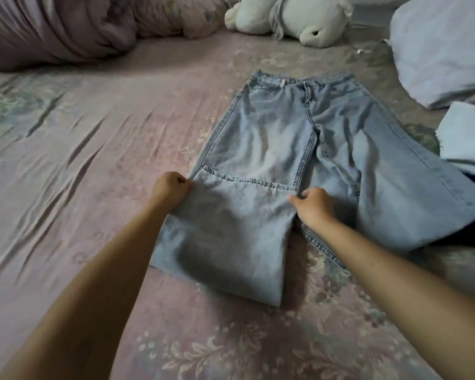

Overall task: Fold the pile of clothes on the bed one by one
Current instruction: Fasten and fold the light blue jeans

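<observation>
Head view: jeans (299,149) lie flat at two o'clock on the bed (66,165). Left hand (170,192) and right hand (314,205) each pinch the folded-up leg's hem (247,181); uneven pulling could skew it.

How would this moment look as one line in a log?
stage: folding jeans | left hand: pinches hem | right hand: pinches hem | left leg doubled up, other flat
</observation>
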`<act>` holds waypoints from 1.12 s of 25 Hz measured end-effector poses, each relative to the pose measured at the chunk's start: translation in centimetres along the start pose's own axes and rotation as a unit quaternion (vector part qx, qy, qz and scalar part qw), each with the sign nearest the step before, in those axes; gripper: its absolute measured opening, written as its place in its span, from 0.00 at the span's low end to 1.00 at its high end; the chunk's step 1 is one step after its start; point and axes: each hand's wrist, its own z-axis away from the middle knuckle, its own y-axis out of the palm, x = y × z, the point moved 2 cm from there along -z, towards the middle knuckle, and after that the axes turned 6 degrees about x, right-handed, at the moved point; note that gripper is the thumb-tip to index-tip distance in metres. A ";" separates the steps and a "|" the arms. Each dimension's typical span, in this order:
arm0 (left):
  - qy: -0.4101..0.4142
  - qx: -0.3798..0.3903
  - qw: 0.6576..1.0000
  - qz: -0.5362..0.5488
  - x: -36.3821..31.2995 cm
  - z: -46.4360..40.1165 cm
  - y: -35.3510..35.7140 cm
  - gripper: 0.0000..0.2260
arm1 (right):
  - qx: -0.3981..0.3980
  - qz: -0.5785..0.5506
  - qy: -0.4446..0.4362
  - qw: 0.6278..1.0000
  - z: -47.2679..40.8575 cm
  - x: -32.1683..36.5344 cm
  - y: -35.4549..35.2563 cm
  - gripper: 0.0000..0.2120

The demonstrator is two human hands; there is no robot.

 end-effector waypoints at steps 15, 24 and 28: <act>0.015 -0.034 0.999 0.013 2.9 5.2 0.3 0.07 | 0.084 -0.077 -0.010 0.993 6.1 -1.0 2.6 0.10; 0.001 -0.046 0.998 0.045 4.6 6.9 0.9 0.09 | -0.012 -0.059 0.001 0.998 8.0 -1.2 4.2 0.10; 0.007 -0.048 0.999 0.014 4.8 7.8 0.6 0.09 | -0.009 -0.045 0.006 0.999 8.7 -1.8 4.7 0.08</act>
